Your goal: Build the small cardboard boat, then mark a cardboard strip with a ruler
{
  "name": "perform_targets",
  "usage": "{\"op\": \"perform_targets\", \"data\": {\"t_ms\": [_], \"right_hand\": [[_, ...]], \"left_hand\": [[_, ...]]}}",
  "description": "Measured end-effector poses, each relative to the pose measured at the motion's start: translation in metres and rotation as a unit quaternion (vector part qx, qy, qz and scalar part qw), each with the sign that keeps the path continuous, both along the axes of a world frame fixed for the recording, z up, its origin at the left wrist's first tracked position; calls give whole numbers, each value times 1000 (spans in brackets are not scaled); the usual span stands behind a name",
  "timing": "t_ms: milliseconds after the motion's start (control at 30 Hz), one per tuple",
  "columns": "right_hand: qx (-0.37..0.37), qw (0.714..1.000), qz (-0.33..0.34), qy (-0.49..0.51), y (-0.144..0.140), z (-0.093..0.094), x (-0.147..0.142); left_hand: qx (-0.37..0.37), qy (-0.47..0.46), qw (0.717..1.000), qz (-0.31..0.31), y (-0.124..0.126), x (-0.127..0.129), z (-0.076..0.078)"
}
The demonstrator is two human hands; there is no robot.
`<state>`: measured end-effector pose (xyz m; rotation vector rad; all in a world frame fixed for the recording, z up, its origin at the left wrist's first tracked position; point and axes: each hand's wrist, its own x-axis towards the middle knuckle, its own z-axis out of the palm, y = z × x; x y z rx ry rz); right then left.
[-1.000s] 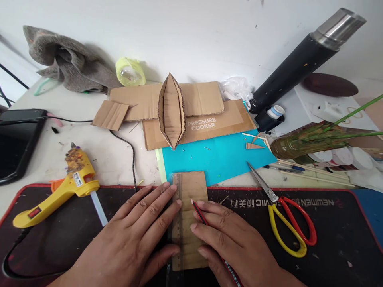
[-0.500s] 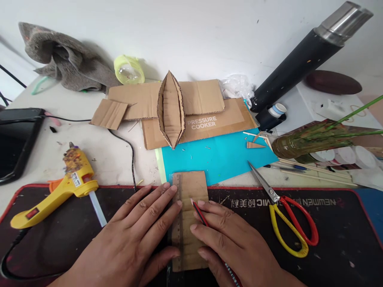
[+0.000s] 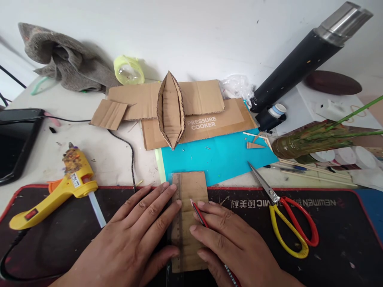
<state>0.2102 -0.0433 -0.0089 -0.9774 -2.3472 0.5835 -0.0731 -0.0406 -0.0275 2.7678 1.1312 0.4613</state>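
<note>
A small rectangular cardboard strip [image 3: 191, 217] lies on the near part of a black desk mat [image 3: 329, 235], its far end reaching past the mat's red edge toward a turquoise sheet [image 3: 218, 157]. A clear ruler [image 3: 176, 207] runs lengthwise along the strip's left side, apparently to give a straight edge for marking. The left hand [image 3: 140, 235] lies flat with its fingers spread and extended, fingertips pressing on the ruler and the cardboard beside it, which looks like a hold to keep both from sliding; it grasps nothing. The right hand [image 3: 230, 243] rests on the strip's right part, its fingers curled around a red and black pencil [image 3: 200, 213] whose tip sits on the cardboard just beside the ruler's edge. To the right on the mat lie scissors [image 3: 287, 215] with one yellow and one red handle, blades closed. To the left a yellow glue gun [image 3: 56, 191] rests half on the mat, its cord trailing off. Farther back, a cardboard boat hull [image 3: 171, 109] stands on flat cardboard pieces [image 3: 206, 119], one printed "PRESSURE COOKER". A black flask [image 3: 302, 59] leans at the right, and a grey cloth [image 3: 60, 59] is bunched at the far left.
</note>
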Motion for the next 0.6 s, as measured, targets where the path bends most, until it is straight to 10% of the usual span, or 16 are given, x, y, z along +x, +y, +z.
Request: {"op": "perform_targets", "data": {"t_ms": [600], "right_hand": [[-2,1000,1,2,-1,-1,0]], "left_hand": [[9,-9,1000,4,0,1,0]]}}
